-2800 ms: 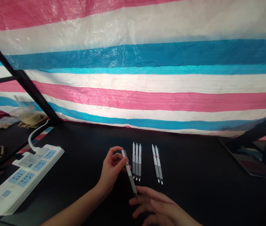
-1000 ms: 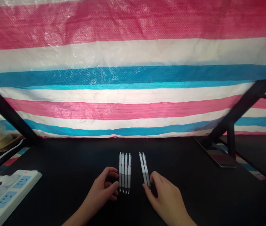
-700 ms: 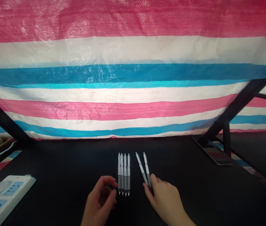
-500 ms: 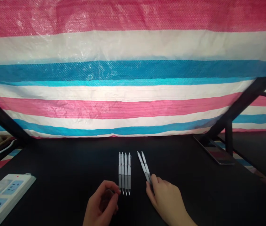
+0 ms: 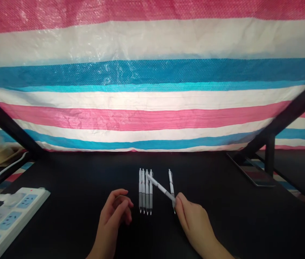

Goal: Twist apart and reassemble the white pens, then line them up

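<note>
Several white-and-grey pens [image 5: 145, 192] lie side by side on the black tabletop [image 5: 93, 169], tips toward me. My right hand [image 5: 194, 219] grips the grey end of one more pen [image 5: 161, 187]. This pen slants up to the left, its white end overlapping the top of the rightmost pens in the row. One single pen [image 5: 171, 182] lies just left of my right hand, partly behind the held pen. My left hand [image 5: 116, 212] is left of the row, fingers curled loosely and apart, touching no pen.
A white power strip [image 5: 31, 201] with a plugged-in cable is at the left. A dark phone [image 5: 252, 172] lies at the right by a black support bar [image 5: 279, 115]. Striped plastic sheeting [image 5: 147, 118] hangs behind the table.
My right hand has drawn one pen away from its neighbour and swung its white end left over the row. My left hand has moved slightly away from the row. The view has shifted somewhat.
</note>
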`<state>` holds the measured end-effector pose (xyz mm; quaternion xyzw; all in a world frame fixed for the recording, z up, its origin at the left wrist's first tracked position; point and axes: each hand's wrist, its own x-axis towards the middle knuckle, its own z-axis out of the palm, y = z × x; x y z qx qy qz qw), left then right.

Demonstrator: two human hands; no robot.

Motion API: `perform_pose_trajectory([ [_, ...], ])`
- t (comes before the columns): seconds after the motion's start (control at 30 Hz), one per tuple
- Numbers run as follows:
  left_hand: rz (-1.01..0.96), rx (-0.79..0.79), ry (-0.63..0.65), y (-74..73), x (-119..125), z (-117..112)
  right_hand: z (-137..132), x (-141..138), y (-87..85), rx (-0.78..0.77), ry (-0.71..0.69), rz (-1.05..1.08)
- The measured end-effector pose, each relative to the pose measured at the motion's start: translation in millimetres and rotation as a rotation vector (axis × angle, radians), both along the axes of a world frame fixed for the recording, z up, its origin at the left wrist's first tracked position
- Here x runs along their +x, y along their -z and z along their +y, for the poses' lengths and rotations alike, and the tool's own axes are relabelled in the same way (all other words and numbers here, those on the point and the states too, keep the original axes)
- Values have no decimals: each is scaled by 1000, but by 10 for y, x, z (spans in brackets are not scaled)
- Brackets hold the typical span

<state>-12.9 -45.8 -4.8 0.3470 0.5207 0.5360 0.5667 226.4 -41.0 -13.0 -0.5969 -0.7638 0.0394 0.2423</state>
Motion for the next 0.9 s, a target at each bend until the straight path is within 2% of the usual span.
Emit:
perform_pose_trajectory([
  [0.07,-77,-35,33,3,23,19,-85,-60,-79,-240,-89,356],
  [0.13,-136,-31,74,-16,43,32,-174,-133,-130,-483,-126,598],
  [0.27,-134,23,96,-71,45,36,-280,-239,-119,-877,-138,910],
  [0.37,-106,55,105,-80,30,25,-281,-272,-86,-1128,-275,1051],
  [0.5,-87,54,129,-45,25,0,-259,-302,-97,-1113,-383,958],
  [0.73,-115,27,125,1,21,-22,-250,-312,-112,-1157,-201,940],
  [0.8,-135,25,115,4,26,-30,-255,-309,-107,-1090,-178,917],
  [0.9,-180,15,92,-1,44,-45,-265,-301,-107,-862,-176,814],
])
